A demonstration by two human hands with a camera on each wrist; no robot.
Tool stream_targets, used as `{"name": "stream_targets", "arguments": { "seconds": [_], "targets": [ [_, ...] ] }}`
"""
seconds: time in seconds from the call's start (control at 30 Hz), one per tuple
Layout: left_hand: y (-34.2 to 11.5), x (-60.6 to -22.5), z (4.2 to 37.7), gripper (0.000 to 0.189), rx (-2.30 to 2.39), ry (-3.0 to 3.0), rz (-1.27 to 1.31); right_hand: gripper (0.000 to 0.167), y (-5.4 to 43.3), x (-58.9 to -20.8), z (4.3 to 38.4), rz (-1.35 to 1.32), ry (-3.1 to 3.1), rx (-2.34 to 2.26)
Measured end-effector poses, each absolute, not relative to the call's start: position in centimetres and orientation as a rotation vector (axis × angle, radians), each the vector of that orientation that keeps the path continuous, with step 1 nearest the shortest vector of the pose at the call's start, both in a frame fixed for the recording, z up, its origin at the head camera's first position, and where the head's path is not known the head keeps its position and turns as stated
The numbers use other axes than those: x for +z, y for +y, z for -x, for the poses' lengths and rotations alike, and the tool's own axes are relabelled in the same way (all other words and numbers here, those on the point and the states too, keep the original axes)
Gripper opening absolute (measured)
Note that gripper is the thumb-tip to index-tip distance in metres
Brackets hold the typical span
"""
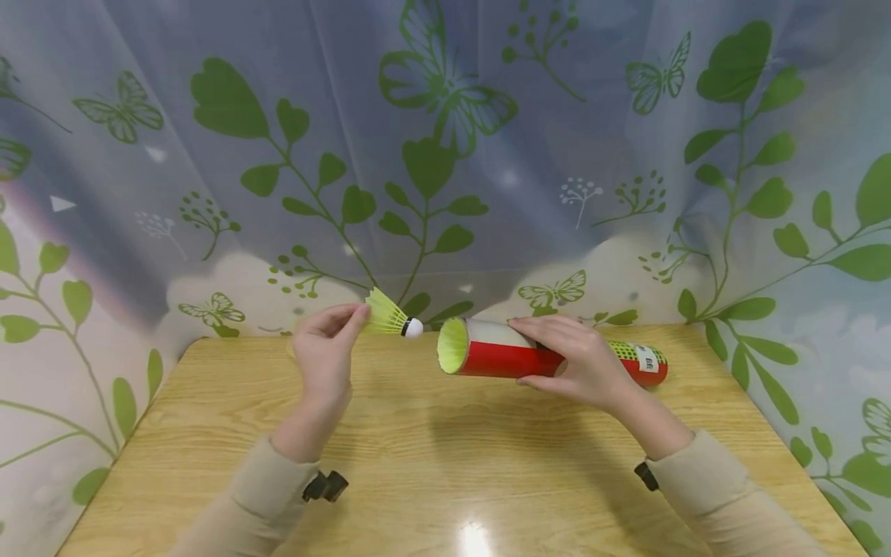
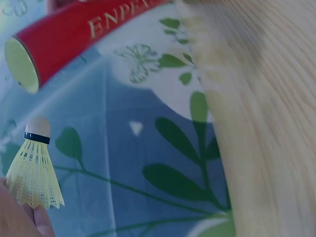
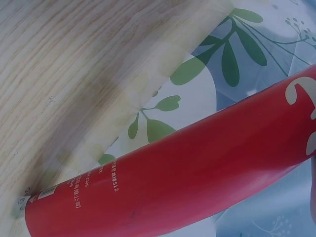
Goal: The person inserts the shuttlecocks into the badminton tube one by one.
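A yellow shuttlecock with a white cork and black band is pinched at its skirt by my left hand. Its cork points right, toward the mouth of a red shuttlecock tube, a small gap apart. My right hand grips the tube around its middle, fingers over the top and thumb below. Yellow-green shows inside the tube's mouth. In the left wrist view the shuttlecock stands cork up, below the tube's open end. The right wrist view shows the long red side of the tube with printed text.
Beneath the hands lies a wooden table. A curtain printed with leaves and butterflies hangs along the table's back edge and both sides. Dark wrist cameras sit at the sleeve cuffs.
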State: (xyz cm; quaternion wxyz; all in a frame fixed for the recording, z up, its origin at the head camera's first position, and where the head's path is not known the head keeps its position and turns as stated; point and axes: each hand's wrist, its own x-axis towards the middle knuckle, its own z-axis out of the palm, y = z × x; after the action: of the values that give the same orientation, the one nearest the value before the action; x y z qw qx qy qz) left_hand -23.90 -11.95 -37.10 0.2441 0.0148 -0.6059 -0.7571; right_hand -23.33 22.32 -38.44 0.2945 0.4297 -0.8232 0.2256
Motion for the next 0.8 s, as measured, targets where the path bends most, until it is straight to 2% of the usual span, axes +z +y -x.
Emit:
{"name": "stream_targets", "arguments": {
  "seconds": [0.1, 0.3, 0.57, 0.8],
  "targets": [
    [-11.2, -36.5, 23.2, 0.029, -2.127, -1.638, -0.025, 0.080, 22.3, -38.5, 23.4, -1.141, -2.198, 0.601],
    [-9.8, -36.0, 22.2, 0.024, -2.189, -1.611, 0.024, 0.080, 22.2, -38.4, 23.3, -1.136, -2.204, 0.595],
    [-7.5, -36.1, 21.4, 0.034, -2.230, -1.619, 0.127, 0.081, 22.2, -38.3, 23.3, -1.114, -2.218, 0.590],
    [-6.5, -36.4, 20.8, 0.028, -2.247, -1.702, 0.148, 0.081, 22.1, -38.5, 23.3, -1.110, -2.222, 0.589]
  ]
}}
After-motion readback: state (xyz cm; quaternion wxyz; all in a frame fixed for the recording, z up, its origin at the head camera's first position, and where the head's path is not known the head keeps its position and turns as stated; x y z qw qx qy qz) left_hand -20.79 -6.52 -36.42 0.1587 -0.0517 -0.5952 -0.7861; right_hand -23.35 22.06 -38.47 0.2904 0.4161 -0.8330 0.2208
